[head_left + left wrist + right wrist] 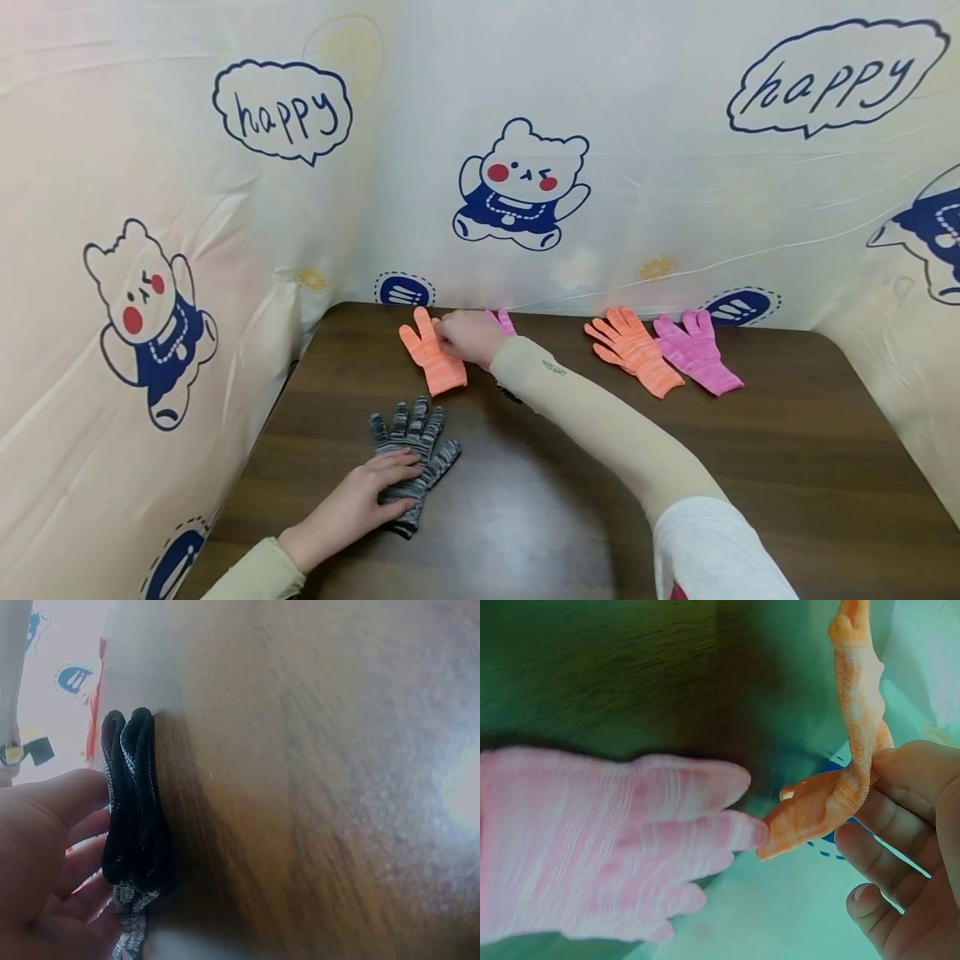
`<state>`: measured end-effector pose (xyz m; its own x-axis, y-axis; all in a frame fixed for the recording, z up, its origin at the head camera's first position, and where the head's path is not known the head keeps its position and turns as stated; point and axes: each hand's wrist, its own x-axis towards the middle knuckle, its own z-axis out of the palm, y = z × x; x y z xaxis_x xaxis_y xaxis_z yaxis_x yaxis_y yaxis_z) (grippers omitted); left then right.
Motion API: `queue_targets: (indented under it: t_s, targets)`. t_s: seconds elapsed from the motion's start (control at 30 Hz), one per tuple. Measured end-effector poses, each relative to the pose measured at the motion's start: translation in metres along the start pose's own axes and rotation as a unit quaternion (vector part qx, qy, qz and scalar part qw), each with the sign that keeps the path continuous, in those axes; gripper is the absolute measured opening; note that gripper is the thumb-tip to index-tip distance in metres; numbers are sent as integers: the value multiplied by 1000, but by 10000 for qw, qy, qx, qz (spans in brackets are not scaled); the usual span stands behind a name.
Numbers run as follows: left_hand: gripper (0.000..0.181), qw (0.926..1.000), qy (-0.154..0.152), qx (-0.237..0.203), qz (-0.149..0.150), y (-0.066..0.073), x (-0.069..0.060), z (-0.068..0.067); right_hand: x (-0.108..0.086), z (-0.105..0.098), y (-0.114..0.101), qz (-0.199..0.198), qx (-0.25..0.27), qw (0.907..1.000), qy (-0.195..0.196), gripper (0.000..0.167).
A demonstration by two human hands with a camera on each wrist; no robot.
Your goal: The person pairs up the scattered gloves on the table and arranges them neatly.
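On a grey-and-black knitted glove (420, 446) lies my left hand (367, 504), its fingers spread over the palm part. The left wrist view shows two black cuffs (139, 802) together beside the left hand (52, 862). At the back edge my right hand (472, 337) pinches the side of an orange glove (442, 371). In the right wrist view, thumb and forefinger of the right hand (907, 840) hold the orange glove (859, 712), partly lifted and bent. A pink glove (615, 847) lies beside it, mostly hidden behind my right hand in the head view.
Another orange glove (633, 350) and a pink glove (697, 350) lie side by side at the back right of the brown wooden table (787, 467). A pale cloth (645, 167) with bear drawings hangs around the table's back and sides.
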<state>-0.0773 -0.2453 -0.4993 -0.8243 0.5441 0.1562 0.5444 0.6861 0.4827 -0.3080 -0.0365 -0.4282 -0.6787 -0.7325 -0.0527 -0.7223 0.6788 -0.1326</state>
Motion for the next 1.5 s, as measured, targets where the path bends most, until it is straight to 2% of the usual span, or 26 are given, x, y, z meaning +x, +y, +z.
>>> queue_targets:
  t_s: [0.2,0.43,0.93,1.17,1.5]
  targets:
    - [41,9999,-70,-65,-85,1,0,-2,-16,-5,5,-88,69,9998,178,10]
    - [42,9996,-181,-109,-187,2,-1,-2,-44,-10,6,-190,426,9978,466,7]
    - [39,9998,42,190,104,1,0,-1,-110,-12,15,-145,151,9955,924,7]
    - [39,9996,63,226,179,0,2,-1,-147,-11,19,-154,216,9937,1084,4]
    - [39,9985,191,354,377,0,7,0,-193,2,19,-120,247,9911,1300,8]
